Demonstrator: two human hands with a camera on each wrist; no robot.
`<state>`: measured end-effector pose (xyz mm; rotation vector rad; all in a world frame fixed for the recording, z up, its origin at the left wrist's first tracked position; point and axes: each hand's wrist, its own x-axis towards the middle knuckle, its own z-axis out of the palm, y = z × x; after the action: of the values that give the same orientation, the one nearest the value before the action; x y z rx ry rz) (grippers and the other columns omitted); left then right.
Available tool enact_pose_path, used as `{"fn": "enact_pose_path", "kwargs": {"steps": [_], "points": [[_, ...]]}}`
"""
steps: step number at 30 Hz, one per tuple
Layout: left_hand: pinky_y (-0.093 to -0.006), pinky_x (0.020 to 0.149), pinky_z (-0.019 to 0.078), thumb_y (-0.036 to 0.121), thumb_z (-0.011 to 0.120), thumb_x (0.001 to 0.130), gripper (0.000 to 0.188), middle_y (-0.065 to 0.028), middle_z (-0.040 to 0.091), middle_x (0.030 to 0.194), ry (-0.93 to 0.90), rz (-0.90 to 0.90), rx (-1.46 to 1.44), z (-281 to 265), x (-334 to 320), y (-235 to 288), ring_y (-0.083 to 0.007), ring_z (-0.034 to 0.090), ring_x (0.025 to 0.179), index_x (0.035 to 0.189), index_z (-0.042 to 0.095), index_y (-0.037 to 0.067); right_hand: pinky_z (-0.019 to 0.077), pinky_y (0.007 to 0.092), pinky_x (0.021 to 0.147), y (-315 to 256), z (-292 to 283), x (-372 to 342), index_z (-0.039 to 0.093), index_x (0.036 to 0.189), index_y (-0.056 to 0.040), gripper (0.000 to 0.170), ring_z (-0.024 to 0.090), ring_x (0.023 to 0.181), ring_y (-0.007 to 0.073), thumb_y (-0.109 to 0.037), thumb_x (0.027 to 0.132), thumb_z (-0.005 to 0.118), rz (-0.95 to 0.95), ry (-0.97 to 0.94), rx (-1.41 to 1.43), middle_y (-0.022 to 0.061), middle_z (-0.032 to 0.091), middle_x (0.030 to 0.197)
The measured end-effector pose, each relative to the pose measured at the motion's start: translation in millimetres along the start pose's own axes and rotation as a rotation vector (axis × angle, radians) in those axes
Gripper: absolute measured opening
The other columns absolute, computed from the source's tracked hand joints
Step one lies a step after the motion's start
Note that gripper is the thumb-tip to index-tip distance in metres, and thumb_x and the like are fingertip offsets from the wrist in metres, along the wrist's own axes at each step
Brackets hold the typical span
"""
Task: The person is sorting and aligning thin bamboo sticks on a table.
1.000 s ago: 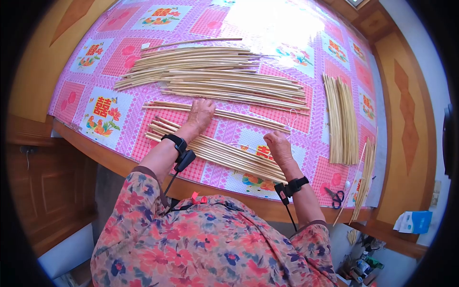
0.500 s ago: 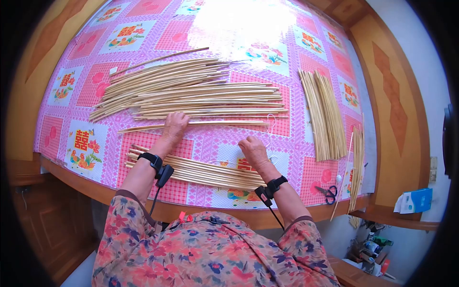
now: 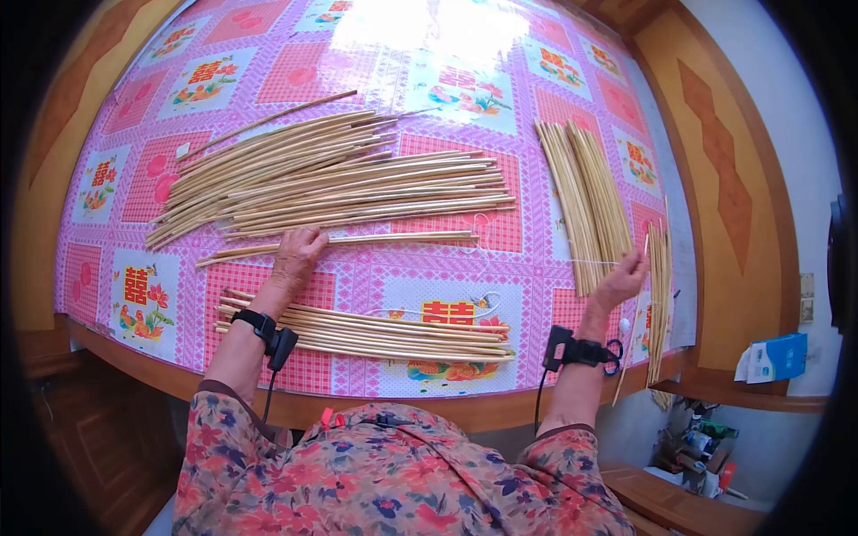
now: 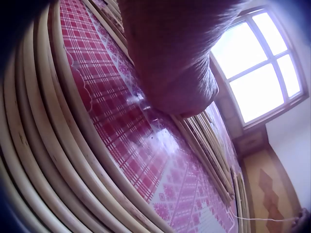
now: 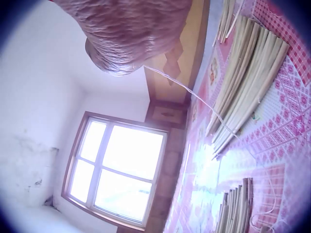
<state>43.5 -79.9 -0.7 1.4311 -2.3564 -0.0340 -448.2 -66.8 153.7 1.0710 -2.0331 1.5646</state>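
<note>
My left hand (image 3: 297,257) grips a few thin wooden sticks (image 3: 402,238) that lie in a narrow row across the table. Most of its fingers are hidden in the left wrist view. Out to the right, my right hand (image 3: 623,279) pinches the end of a white string (image 5: 182,86). The string stretches from these fingers over the right-hand stick bundle (image 3: 572,205), then runs in loose curves near the right ends of the narrow row. Closer to my body lies a flat row of thicker pale sticks (image 3: 375,332), below my left hand.
Two larger heaps of sticks (image 3: 268,165) spread beyond my left hand. At the right edge are a thin bundle (image 3: 660,295) and scissors (image 3: 613,357), partly behind my right wrist. A patterned pink cloth (image 3: 357,277) covers the table. A blue-and-white packet (image 3: 776,359) sits on the right ledge.
My right hand has moved well to the right, drawing the string out with it. My left hand stays on the narrow row of sticks. The head view has shifted.
</note>
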Motion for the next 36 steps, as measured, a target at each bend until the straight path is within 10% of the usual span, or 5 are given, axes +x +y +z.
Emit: {"fn": "enact_pose_path", "kwargs": {"steps": [8, 16, 29, 36], "points": [[-0.0358, 0.076, 0.0408, 0.007, 0.052, 0.071, 0.019, -0.0083, 0.053, 0.093, 0.056, 0.000, -0.002, 2.0, 2.7, 4.7, -0.0249, 0.052, 0.090, 0.089, 0.055, 0.008, 0.0465, 0.0270, 0.066, -47.0, -18.7, 24.0, 0.056, 0.093, 0.0013, 0.017, 0.055, 0.073, 0.0181, -0.014, 0.087, 0.050, -0.491, 0.109, -0.033, 0.0102, 0.057, 0.083], [-0.0359, 0.077, 0.0408, 0.008, 0.051, 0.071, 0.020, -0.0076, 0.054, 0.096, 0.041, -0.063, -0.040, 2.9, 5.5, 1.9, -0.0248, 0.052, 0.090, 0.091, 0.056, 0.007, 0.0454, 0.0378, 0.064, 21.2, 61.6, -100.5, 0.056, 0.079, -0.0081, 0.005, 0.056, 0.075, 0.0267, -0.011, 0.074, 0.057, -0.563, -1.286, -0.116, 0.0091, 0.057, 0.080], [-0.0353, 0.080, 0.0402, 0.006, 0.054, 0.071, 0.023, -0.0087, 0.053, 0.095, 0.138, -0.110, -0.045, 2.8, 12.2, 2.9, -0.0242, 0.051, 0.091, 0.093, 0.057, 0.005, 0.0466, 0.0395, 0.060, 14.3, 81.2, -116.3, 0.062, 0.070, -0.0095, 0.005, 0.057, 0.068, 0.0280, -0.015, 0.070, 0.060, -0.785, -1.534, -0.222, 0.0093, 0.056, 0.068], [-0.0356, 0.083, 0.0376, 0.005, 0.053, 0.070, 0.023, -0.0081, 0.053, 0.097, 0.116, -0.059, -0.014, 1.0, 6.8, 9.8, -0.0239, 0.051, 0.093, 0.093, 0.059, 0.005, 0.0458, 0.0377, 0.066, -40.4, 137.8, -109.4, 0.058, 0.081, -0.0081, 0.007, 0.056, 0.075, 0.0265, -0.011, 0.075, 0.056, -0.789, -1.208, -0.099, 0.0088, 0.056, 0.076]]}}
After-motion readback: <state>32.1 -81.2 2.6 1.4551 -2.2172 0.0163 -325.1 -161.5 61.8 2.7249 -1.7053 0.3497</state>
